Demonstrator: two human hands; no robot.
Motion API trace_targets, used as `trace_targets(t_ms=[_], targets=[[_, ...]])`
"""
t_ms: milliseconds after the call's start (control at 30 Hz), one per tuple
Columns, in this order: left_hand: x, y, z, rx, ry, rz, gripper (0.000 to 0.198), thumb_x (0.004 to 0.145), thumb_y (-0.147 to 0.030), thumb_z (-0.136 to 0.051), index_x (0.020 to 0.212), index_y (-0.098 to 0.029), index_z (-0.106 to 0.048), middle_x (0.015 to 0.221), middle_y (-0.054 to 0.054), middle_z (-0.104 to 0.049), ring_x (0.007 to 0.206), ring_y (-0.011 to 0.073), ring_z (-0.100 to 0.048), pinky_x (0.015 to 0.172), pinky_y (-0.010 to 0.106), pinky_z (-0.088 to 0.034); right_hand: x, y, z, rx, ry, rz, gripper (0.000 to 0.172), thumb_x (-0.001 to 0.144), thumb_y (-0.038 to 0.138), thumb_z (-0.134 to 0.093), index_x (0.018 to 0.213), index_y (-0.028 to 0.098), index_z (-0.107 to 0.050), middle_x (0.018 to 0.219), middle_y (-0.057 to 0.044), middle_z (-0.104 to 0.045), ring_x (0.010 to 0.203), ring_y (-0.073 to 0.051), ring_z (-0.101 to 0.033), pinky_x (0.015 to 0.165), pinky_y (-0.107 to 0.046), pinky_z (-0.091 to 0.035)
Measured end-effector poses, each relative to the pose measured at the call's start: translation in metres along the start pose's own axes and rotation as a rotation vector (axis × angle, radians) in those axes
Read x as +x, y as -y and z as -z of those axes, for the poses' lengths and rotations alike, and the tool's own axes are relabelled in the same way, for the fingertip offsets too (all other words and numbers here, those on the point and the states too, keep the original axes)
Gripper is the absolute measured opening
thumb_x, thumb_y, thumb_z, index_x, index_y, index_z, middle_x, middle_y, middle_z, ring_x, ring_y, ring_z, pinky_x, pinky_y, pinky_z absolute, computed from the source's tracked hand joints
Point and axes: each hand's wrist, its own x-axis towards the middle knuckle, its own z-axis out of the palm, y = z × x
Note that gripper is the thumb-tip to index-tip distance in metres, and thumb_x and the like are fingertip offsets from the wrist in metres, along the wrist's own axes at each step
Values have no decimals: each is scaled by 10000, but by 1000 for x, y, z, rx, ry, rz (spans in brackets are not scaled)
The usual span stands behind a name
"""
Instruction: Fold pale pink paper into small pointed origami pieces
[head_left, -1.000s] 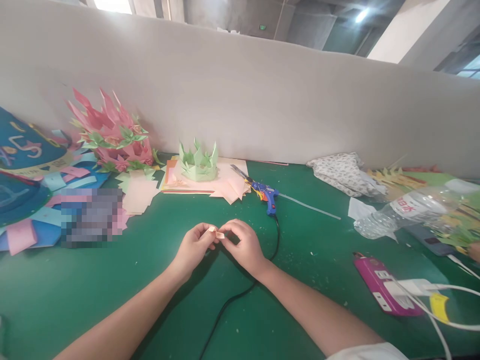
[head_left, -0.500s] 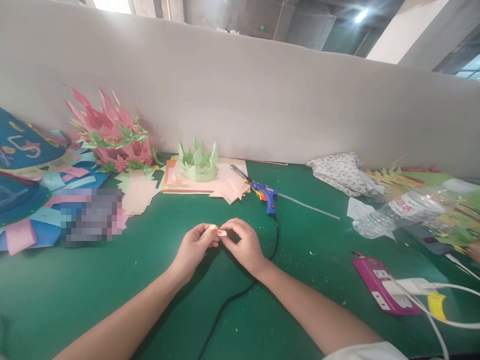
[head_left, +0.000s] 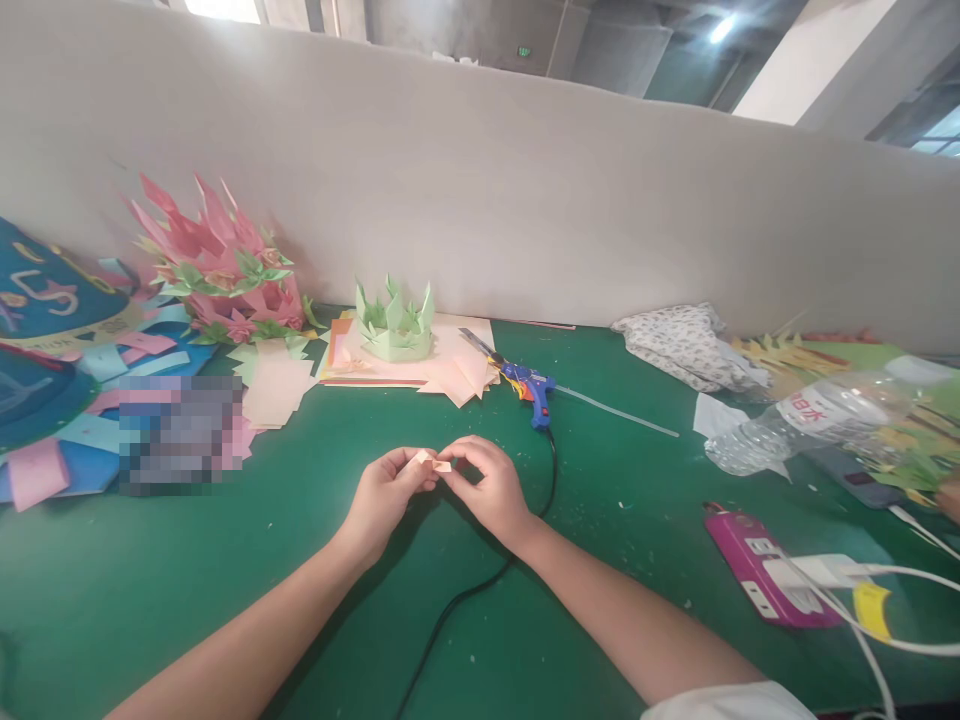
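Observation:
Between my two hands is a small folded piece of peach paper (head_left: 442,466), held just above the green table. My left hand (head_left: 388,492) pinches its left side between thumb and fingers. On the right side, the thumb and fingertips of my right hand (head_left: 486,488) are closed on the same paper. Most of its underside is hidden by my fingers. Beyond my hands lies a blue glue gun (head_left: 537,392) with a glue stick out of its back, close to a pair of scissors (head_left: 480,345). A green paper crown (head_left: 395,335) stands on stacked paper sheets (head_left: 465,338).
Pink paper crowns (head_left: 236,285) and blue hats (head_left: 52,300) stand at the left, near loose peach paper squares (head_left: 279,385). A plastic bottle (head_left: 810,420) lies at the right, behind a purple power strip (head_left: 750,570). A black cord (head_left: 457,602) runs beneath my right arm. Part of another person's hand (head_left: 949,498) shows at the right edge.
The folded paper is tilted very slightly differently between my fingers. Both hands stay in nearly the same place.

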Motion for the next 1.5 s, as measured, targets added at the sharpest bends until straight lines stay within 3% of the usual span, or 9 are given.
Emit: trace_targets(t_ms=[233,400,700,900,1233,1500], targets=[[-1,-3,0,2,23,17,424,662,-469,-667,915,-128,-666,918,93,-686,852,190,-613,823,300,-475,1,1,1,48,-33,-61,62,764,174,-554,775,204,-607,748,-15,-617,669,-142,-547,630,-268,-455],[-2,-5,-1,25,59,-18,380,683,-453,-657,901,-143,-673,918,83,-688,848,188,-617,837,302,-469,0,-3,1,126,-5,-155,18,758,195,-564,747,194,-578,715,-2,-593,656,-135,-538,630,-256,-452],[-2,-1,1,117,94,-41,359,700,-440,-644,905,-145,-656,849,70,-674,811,189,-606,793,313,-472,-1,-6,1,363,76,-289,131,766,247,-563,684,188,-480,647,37,-497,616,-109,-497,589,-223,-429],[-1,-5,1,59,127,-17,337,704,-429,-643,877,-140,-645,899,78,-655,815,177,-598,813,303,-470,1,-4,5,358,136,-258,116,781,268,-557,719,182,-509,668,23,-529,627,-113,-509,596,-228,-432],[0,-4,0,-8,111,47,255,752,-391,-600,830,-149,-583,772,6,-564,686,91,-526,647,186,-457,-2,0,1,106,69,-127,72,791,223,-556,736,187,-585,649,15,-580,587,-109,-516,566,-218,-410],[2,-2,1,6,88,59,249,727,-379,-620,792,-143,-582,735,-8,-555,675,88,-522,665,196,-448,0,0,3,49,57,-113,130,798,297,-587,727,199,-638,655,2,-625,600,-121,-540,585,-229,-420]])
